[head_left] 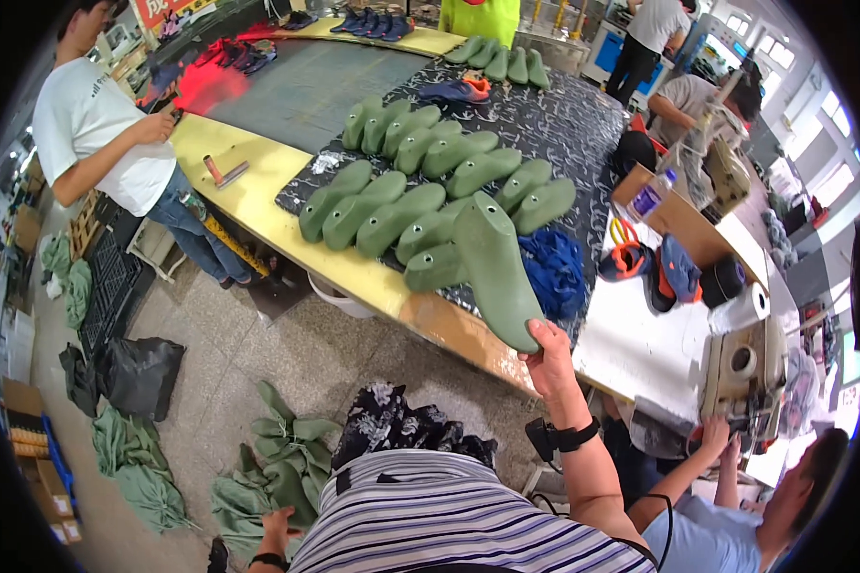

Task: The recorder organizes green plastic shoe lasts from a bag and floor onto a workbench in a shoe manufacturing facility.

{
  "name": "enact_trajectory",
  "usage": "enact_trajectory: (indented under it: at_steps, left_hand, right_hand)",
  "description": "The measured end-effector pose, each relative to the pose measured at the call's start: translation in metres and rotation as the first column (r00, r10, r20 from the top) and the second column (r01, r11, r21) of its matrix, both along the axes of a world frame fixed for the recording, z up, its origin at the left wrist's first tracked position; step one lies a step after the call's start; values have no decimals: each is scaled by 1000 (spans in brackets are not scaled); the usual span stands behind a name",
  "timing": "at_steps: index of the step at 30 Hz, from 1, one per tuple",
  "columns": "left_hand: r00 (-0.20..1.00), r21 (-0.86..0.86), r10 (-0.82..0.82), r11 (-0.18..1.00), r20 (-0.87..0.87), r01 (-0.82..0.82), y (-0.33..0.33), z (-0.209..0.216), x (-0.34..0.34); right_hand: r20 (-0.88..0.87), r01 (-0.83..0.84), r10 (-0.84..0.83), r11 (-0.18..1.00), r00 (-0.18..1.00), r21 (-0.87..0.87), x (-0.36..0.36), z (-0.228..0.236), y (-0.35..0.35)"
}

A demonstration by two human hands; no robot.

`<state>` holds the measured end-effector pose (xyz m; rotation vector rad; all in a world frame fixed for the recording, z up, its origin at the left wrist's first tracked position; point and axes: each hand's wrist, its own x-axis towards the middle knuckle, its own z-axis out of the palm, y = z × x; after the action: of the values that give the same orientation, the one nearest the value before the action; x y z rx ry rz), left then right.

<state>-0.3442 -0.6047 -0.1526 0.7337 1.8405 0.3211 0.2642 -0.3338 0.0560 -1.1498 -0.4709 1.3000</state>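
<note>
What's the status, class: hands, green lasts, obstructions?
Right hand gripping one green last by toe end. Left hand low, by floor pile. Held last partly hides lasts on table.

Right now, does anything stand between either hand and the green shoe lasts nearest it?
Nothing visible separates the right hand from the held last: it grips the lower end directly. The left hand is beside the floor pile of lasts; whether green fabric comes between is unclear.

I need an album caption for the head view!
A right hand holds a smooth green foot-shaped form by its toe near rows of similar forms on a black-and-white patterned cover.
</note>
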Motion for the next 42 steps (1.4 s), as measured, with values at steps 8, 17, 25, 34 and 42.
enact_trajectory:
  at_steps: [8, 17, 25, 34, 42]
  left_hand:
    - [976, -371, -151, 925, -160, 82, 86, 13, 27]
    - [987, -51, 158, 986, -34, -160, 302, 97, 24]
    - [995, 414, 49, 907, 81, -79, 417, 154, 49]
    - [990, 458, -122, 878, -69, 139, 576, 188, 128]
    - [491, 211, -324, 619, -808, 756, 704, 169, 162]
  right_hand:
    - [-170, 218, -213, 976, 962, 11, 6, -4, 140]
    - [-233, 374, -328, 907, 916, 192, 91, -28, 361]
    - [199, -255, 251, 967, 947, -7, -21, 16, 394]
    - [314, -358, 391, 920, 865, -159, 5, 12, 263]
    - [377, -210, 291, 947, 879, -241, 56, -4, 168]
